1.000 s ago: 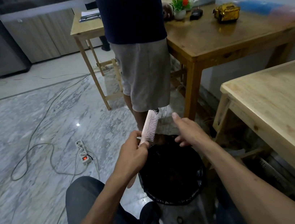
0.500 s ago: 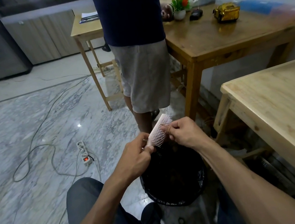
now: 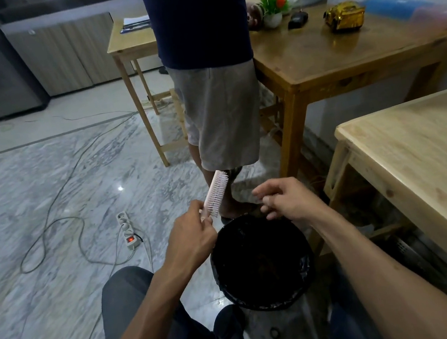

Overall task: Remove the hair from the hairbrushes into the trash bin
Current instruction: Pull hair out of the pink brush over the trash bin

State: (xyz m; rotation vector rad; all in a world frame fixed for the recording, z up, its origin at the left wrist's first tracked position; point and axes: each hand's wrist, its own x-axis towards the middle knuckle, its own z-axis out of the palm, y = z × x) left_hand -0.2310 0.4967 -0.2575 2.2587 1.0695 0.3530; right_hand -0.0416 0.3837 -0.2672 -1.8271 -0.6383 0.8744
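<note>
Left hand (image 3: 190, 238) grips pink hairbrush (image 3: 216, 194) at its handle, centre frame, bristles facing right. Right hand (image 3: 287, 202), apart from the brush, fingertips pinched together above black trash bin (image 3: 305, 267), lower centre.

Trash bin (image 3: 261, 261) mouth open, unobstructed from above. Standing person's legs (image 3: 222, 129) just behind; light wooden table (image 3: 429, 169) crowds right; floor clear left.

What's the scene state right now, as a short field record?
left hand: grips pink plastic hairbrush by its handle, bristles facing right
right hand: off the brush, fingertips pinched over the bin; hair not discernible
bin: round black-lined trash bin on the floor between the knees
bystander: person in grey shorts behind the bin
</note>
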